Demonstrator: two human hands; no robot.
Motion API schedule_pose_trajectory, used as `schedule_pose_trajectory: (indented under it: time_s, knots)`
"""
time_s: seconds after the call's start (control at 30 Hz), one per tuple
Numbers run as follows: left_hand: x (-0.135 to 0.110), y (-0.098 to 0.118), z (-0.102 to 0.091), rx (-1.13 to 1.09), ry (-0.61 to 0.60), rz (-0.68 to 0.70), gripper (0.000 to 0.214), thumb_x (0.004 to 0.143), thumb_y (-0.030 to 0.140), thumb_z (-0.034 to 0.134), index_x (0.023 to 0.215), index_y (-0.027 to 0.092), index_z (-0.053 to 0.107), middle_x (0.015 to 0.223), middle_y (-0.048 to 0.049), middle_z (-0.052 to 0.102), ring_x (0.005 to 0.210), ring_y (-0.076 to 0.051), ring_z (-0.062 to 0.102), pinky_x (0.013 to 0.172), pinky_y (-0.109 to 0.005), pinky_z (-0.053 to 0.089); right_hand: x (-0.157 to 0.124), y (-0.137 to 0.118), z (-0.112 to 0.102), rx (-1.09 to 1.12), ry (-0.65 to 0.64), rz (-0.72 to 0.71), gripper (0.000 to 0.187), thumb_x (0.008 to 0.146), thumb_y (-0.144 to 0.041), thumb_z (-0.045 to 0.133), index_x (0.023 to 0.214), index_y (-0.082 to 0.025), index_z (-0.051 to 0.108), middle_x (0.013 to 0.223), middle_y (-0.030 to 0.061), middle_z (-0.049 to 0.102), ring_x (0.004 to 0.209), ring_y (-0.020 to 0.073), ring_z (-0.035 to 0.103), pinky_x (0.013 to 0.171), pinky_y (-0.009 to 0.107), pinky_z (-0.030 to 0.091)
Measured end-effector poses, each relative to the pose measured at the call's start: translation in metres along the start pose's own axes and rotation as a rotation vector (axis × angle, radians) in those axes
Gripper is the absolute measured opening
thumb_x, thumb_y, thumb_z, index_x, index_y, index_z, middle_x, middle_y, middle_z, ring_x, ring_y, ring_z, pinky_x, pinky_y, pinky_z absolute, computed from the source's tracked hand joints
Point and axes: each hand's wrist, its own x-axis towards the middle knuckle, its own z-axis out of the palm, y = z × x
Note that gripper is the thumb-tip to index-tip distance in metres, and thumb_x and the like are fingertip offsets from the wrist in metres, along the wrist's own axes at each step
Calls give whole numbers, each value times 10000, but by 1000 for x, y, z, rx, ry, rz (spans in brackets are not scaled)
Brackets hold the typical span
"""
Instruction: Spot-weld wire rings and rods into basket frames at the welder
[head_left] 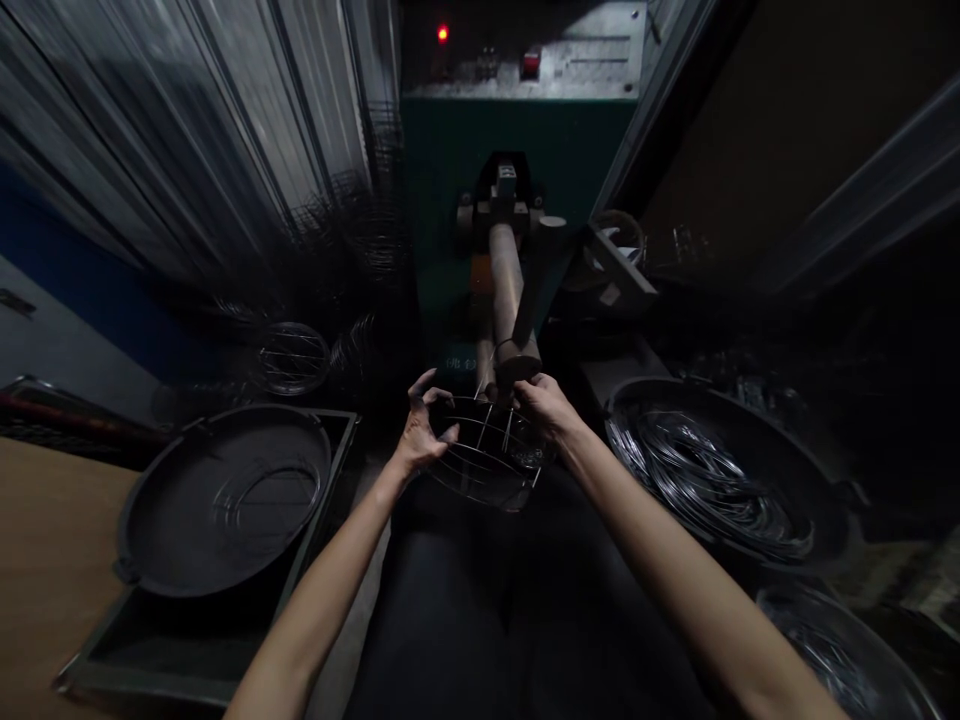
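A round, curved wire rack [480,450] hangs between my hands, below the tip of the machine's upper cylindrical arm [507,280]. My left hand [426,428] is curled around the rack's left side, its thumb under the upper wires and its forefinger raised. My right hand [546,408] is closed in a pinch just under the end of the arm, at the rack's right side. What lies between those fingertips is hidden in shadow. A thinner lower arm [486,360] stands behind the rack.
The green machine [442,150] has a lit red lamp [442,34]. On the left, a dark pan [180,500] holds wire rings. A right-hand pan [622,390] holds many metal rings [697,480]; another container [817,640] stands below. Wire racks [292,358] are stacked behind left.
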Motion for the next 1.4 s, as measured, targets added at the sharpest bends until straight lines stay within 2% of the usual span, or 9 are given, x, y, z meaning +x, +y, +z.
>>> schedule_pose_trajectory:
  time_s: [0.17,0.47,0.67,0.73,0.9,1.03,1.17,1.3,1.4]
  knots:
    - [3,-1,-3,-55,-45,-2,825,698,215,584,1361,248,95,936,-22,510,832,-148,512,775,-331,444,0,5,4,117,50,-14,292,592,-324,747,765,-158,581,609,-14,588,488,74,502,460,198,384]
    - [-10,7,-2,219,-174,203,817,691,241,608,1370,212,155,1081,-95,499,966,-219,527,850,-405,437,3,-53,-13,-113,247,121,98,800,-158,522,706,-148,496,481,-60,451,354,29,335,350,165,181]
    - [-95,71,15,436,-810,456,803,648,352,694,1363,313,330,1190,-107,487,1052,-290,488,917,-496,381,-112,-58,-42,-847,146,38,258,789,-389,598,878,-148,578,670,24,599,531,115,516,508,227,364]
    - [-104,95,8,404,-808,524,727,717,411,646,1370,329,336,1234,-101,474,1109,-290,460,959,-496,355,-160,-63,-37,-1188,-26,-30,294,802,-364,571,1003,-149,567,713,43,625,604,153,563,581,253,391]
    - [-76,122,-22,298,-151,31,570,855,384,527,1374,241,340,1180,-108,511,1113,-245,476,946,-411,393,-204,-89,-34,-1447,-337,-384,290,873,-255,408,1114,-140,522,797,89,651,703,187,609,642,272,412]
    - [-74,155,-9,-147,-200,-411,399,918,404,411,1251,199,487,647,18,515,553,-93,482,573,-217,426,-153,-67,-52,-1388,-189,-406,260,900,-241,386,1069,-145,557,868,94,663,779,189,623,699,277,436]
    - [-79,177,57,-560,-282,-691,425,873,472,477,1138,147,548,517,67,360,411,-52,318,416,-166,304,-95,-21,-42,-1265,-180,-326,275,871,-138,434,1096,-154,591,1055,83,647,972,171,600,835,261,432]
    - [-72,155,106,-652,-204,-835,455,811,549,523,1036,154,528,483,88,348,365,-46,243,359,-155,247,-74,-1,-14,-1389,-234,-420,346,883,-152,429,1199,-188,565,1097,96,589,949,182,596,775,253,443]
    - [-71,133,107,-627,-92,-880,462,780,560,559,1019,166,515,554,75,400,385,-30,269,364,-136,214,-73,-1,-10,-1574,-269,-348,431,892,-158,401,1305,-253,478,1137,109,534,836,181,608,661,253,441]
